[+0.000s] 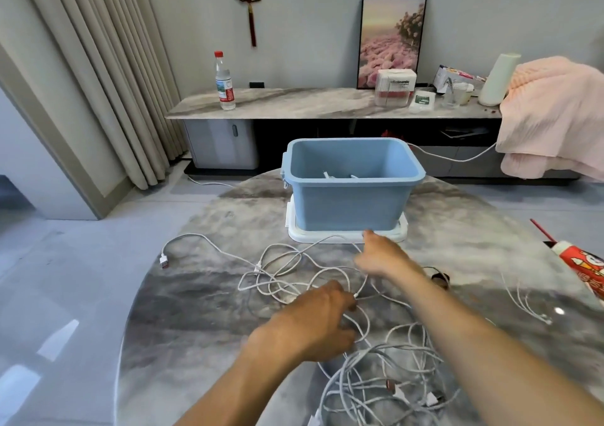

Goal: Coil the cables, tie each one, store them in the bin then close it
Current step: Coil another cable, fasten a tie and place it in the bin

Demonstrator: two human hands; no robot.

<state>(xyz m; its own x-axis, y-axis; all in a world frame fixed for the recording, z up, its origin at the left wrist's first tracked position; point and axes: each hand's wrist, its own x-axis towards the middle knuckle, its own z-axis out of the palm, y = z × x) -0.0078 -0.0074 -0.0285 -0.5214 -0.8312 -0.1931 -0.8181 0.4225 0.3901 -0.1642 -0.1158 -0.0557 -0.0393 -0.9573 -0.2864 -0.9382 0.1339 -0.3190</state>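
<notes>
While the open light-blue plastic bin (354,182) sat on its white lid, the left hand (318,317) pinched a strand of the loose white cables (313,278) tangled just before the bin, the right hand (382,255) reached bin-ward, grip unclear; cables looked light, limp, best taken near a plug.

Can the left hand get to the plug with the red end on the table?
Probably yes. The red-ended plug lies in the open, left of the left hand, with only bare table between them.
</notes>
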